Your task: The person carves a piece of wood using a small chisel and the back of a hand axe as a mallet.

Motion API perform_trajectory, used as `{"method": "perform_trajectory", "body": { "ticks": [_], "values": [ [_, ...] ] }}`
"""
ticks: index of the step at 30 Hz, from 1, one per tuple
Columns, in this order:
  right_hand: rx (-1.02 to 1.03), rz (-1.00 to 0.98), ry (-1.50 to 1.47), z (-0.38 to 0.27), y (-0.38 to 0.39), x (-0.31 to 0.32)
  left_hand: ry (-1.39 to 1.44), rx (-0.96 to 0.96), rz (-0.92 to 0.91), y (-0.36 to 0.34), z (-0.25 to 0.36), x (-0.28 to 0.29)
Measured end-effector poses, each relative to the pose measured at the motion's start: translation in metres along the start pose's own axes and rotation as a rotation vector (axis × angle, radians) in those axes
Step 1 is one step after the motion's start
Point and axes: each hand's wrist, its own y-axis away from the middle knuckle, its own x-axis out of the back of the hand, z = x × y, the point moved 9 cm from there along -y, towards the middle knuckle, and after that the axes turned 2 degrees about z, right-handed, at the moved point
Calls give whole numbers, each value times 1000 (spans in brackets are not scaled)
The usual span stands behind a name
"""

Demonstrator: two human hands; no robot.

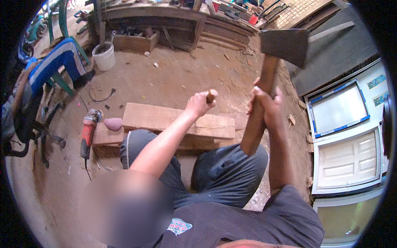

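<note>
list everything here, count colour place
Hatchet: 1, grey and brown, right of centre
Wooden handle: 1, brown, centre
Beam: 1, light brown, near centre
Angle grinder: 1, red, left of beam
Oval lump: 1, pinkish, beam's left end
Bucket: 1, white, upper left
Wooden box: 1, brown, beside bucket
Panelled door: 1, white, right
Workbench: 1, brown, top
Clutter: count unclear, mixed, top
Shirt: 1, dark, bottom
Left hand: 1, bare, around wooden handle
Right hand: 1, bare, around hatchet handle
</note>
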Motion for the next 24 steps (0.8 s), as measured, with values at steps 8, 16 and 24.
{"method": "perform_trajectory", "body": {
  "ticks": [8,16,24],
  "values": [
    [-340,-193,226,71,29,-15,-44,-25,15,5,8,16],
    [-339,-245,185,66,33,-5,-82,-110,66,7,7,10],
    [13,-56,197,32,18,6,-95,13,-29,8,14,10]
  ]
}}
